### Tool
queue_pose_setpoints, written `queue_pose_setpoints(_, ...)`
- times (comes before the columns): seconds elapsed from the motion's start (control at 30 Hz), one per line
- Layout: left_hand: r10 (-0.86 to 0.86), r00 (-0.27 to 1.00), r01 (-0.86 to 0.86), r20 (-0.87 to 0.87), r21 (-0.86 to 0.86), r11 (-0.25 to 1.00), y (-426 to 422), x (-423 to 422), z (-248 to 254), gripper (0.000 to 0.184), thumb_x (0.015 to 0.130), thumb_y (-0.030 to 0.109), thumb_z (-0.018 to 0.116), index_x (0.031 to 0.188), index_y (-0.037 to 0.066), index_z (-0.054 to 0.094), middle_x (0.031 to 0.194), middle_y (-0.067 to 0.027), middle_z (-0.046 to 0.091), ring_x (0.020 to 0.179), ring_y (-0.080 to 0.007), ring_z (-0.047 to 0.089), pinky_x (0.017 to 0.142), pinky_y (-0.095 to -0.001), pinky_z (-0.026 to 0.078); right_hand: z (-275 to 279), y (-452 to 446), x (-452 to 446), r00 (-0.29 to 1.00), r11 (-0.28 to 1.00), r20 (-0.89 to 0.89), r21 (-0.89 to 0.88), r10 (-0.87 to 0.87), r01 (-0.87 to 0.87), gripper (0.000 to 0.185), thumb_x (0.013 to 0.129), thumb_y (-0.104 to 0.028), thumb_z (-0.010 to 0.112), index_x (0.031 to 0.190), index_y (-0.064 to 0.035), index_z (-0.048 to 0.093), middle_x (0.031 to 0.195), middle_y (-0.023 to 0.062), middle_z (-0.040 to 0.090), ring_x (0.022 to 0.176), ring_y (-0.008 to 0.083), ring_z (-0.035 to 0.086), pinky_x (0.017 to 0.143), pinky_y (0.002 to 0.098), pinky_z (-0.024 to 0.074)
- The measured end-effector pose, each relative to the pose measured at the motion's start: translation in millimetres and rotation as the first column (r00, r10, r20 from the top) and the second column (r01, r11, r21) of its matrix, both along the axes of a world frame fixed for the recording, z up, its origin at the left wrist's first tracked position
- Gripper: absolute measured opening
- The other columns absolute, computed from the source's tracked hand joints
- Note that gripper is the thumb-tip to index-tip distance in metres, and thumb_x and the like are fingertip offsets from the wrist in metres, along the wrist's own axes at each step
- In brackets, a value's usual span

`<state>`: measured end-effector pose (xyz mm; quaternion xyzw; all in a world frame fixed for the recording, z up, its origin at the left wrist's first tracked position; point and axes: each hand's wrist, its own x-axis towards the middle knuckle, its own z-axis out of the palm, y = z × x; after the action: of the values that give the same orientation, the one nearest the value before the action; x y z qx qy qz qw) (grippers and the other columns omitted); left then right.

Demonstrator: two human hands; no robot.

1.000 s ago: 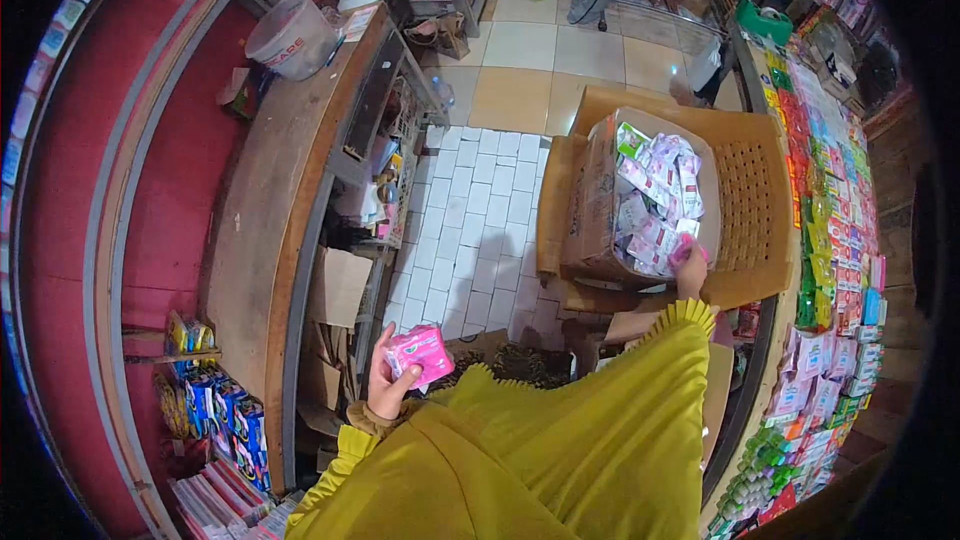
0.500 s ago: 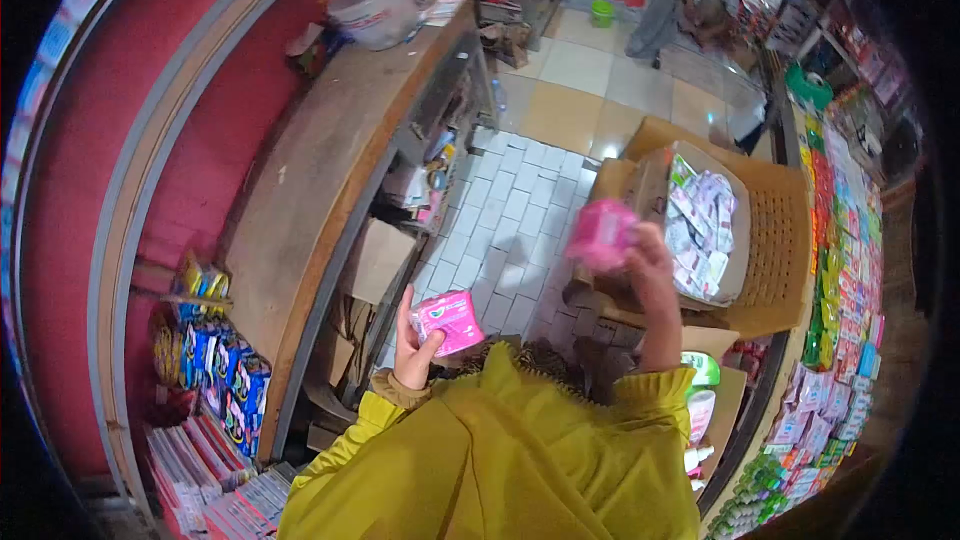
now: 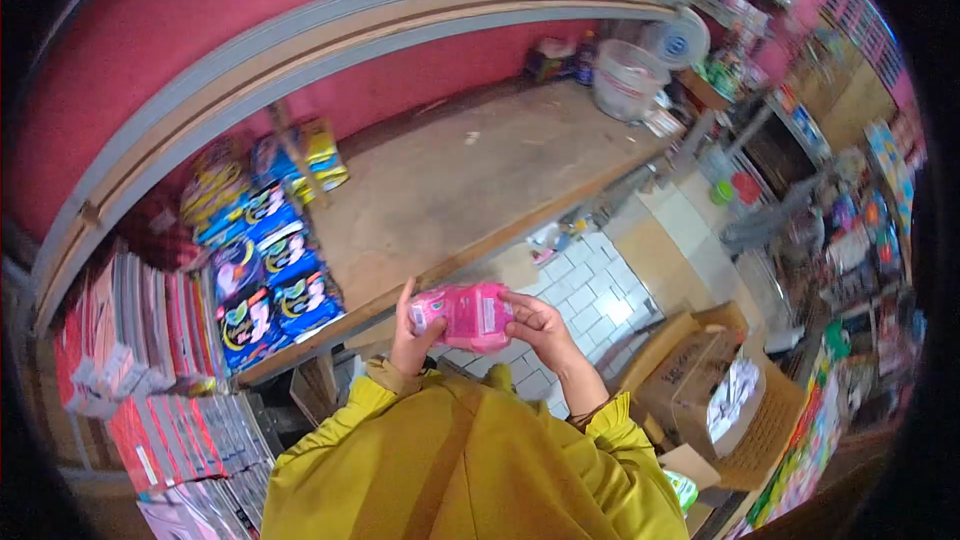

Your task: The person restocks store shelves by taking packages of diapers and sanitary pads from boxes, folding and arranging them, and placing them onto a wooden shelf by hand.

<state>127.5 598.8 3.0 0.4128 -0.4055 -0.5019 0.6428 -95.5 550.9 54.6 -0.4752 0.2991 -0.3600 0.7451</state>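
Note:
In the head view, my left hand (image 3: 408,340) grips a small pink plastic-wrapped pack (image 3: 432,306), thumb in front and fingers behind. My right hand (image 3: 543,328) holds a second pink pack (image 3: 486,317) by its right side. The two packs meet side by side in front of my chest, over the edge of the wooden shelf. Fine print on the packs is too blurred to read.
Ahead runs the wooden shelf (image 3: 480,170), with blue packs (image 3: 265,280) stacked at its left end and a clear plastic tub (image 3: 627,80) at its far end. Books (image 3: 175,440) are piled at left. A cardboard box (image 3: 690,380) sits on a brown plastic chair (image 3: 765,440) at right.
My view has turned left toward the shelf. My right hand has brought its pink pack from beside the cardboard box to the pack in my left hand.

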Motion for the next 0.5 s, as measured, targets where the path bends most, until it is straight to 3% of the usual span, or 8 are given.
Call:
queue_pose_setpoints(0.03, -0.003, 0.998, 0.005, -0.066, 0.027, 1.000, 0, 17, -4, 0.075, 0.086, 0.002, 0.061, 0.145, 0.005, 0.014, 0.121, -0.0085, 0.049, 0.109, -0.0169, 0.050, 0.096, -0.0307, 0.040, 3, -4, 21, 1.000, 0.999, 0.013, -0.053, -0.002, 0.003, 0.049, 0.083, 0.003, 0.061, 0.130, -0.0042, 0.048, 0.110, 0.0073, 0.058, 0.100, 0.0155, 0.056, 0.081, 0.0270, 0.0483)
queue_pose_setpoints(0.07, -0.004, 0.998, 0.007, -0.058, 0.049, 0.999, 4, 35, -7, 0.074, 0.087, 0.003, 0.060, 0.145, 0.005, 0.014, 0.123, -0.0088, 0.048, 0.111, -0.0169, 0.049, 0.096, -0.0308, 0.040, 3, -9, 39, 0.999, 0.971, -0.050, -0.239, 0.012, -0.023, 0.050, 0.082, 0.004, 0.062, 0.129, -0.0050, 0.048, 0.119, 0.0093, 0.052, 0.107, 0.0178, 0.053, 0.084, 0.0284, 0.0476)
queue_pose_setpoints(0.13, -0.013, 0.997, 0.020, -0.073, 0.083, 0.996, 10, 66, -15, 0.071, 0.090, 0.009, 0.057, 0.145, 0.005, 0.012, 0.130, -0.0096, 0.043, 0.115, -0.0173, 0.046, 0.097, -0.0313, 0.039, 5, -22, 71, 0.989, 0.804, -0.146, -0.588, 0.000, -0.087, 0.053, 0.080, 0.005, 0.064, 0.129, -0.0066, 0.049, 0.137, 0.0132, 0.040, 0.121, 0.0223, 0.046, 0.091, 0.0312, 0.0461)
queue_pose_setpoints(0.17, -0.018, 0.995, 0.028, -0.100, 0.099, 0.995, 12, 79, -16, 0.068, 0.092, 0.013, 0.054, 0.145, 0.005, 0.012, 0.134, -0.0099, 0.040, 0.118, -0.0175, 0.044, 0.098, -0.0317, 0.039, 9, -32, 85, 0.971, 0.716, -0.220, -0.663, 0.092, -0.218, 0.066, 0.075, -0.004, 0.072, 0.134, -0.0100, 0.044, 0.148, 0.0151, 0.022, 0.132, 0.0289, 0.033, 0.101, 0.0395, 0.0386)
queue_pose_setpoints(0.3, -0.045, 0.891, 0.080, -0.453, 0.059, 0.995, 22, 98, -4, 0.063, 0.095, 0.018, 0.050, 0.145, 0.005, 0.014, 0.139, -0.0100, 0.034, 0.124, -0.0185, 0.040, 0.102, -0.0321, 0.035, 43, -37, 149, 0.891, 0.591, -0.384, -0.670, 0.243, -0.450, 0.091, 0.068, -0.019, 0.080, 0.142, -0.0083, 0.029, 0.147, 0.0170, 0.025, 0.135, 0.0328, 0.028, 0.108, 0.0421, 0.0273)
queue_pose_setpoints(0.37, -0.066, 0.873, 0.099, -0.483, 0.044, 0.994, 26, 104, -9, 0.062, 0.095, 0.018, 0.049, 0.145, 0.005, 0.014, 0.139, -0.0102, 0.034, 0.124, -0.0189, 0.040, 0.102, -0.0324, 0.035, 36, -39, 178, 0.865, 0.538, -0.423, -0.679, 0.270, -0.500, 0.100, 0.066, -0.024, 0.081, 0.145, -0.0070, 0.022, 0.146, 0.0179, 0.027, 0.135, 0.0335, 0.027, 0.109, 0.0410, 0.0242)
queue_pose_setpoints(0.5, -0.004, 0.921, 0.027, -0.390, 0.054, 0.998, 32, 117, -23, 0.061, 0.095, 0.017, 0.047, 0.145, 0.005, 0.015, 0.139, -0.0105, 0.034, 0.123, -0.0198, 0.040, 0.102, -0.0330, 0.034, 21, -48, 210, 0.855, 0.560, -0.414, -0.647, 0.312, -0.518, 0.100, 0.069, -0.020, 0.079, 0.144, -0.0015, 0.016, 0.146, 0.0192, 0.027, 0.134, 0.0313, 0.029, 0.108, 0.0378, 0.0255)
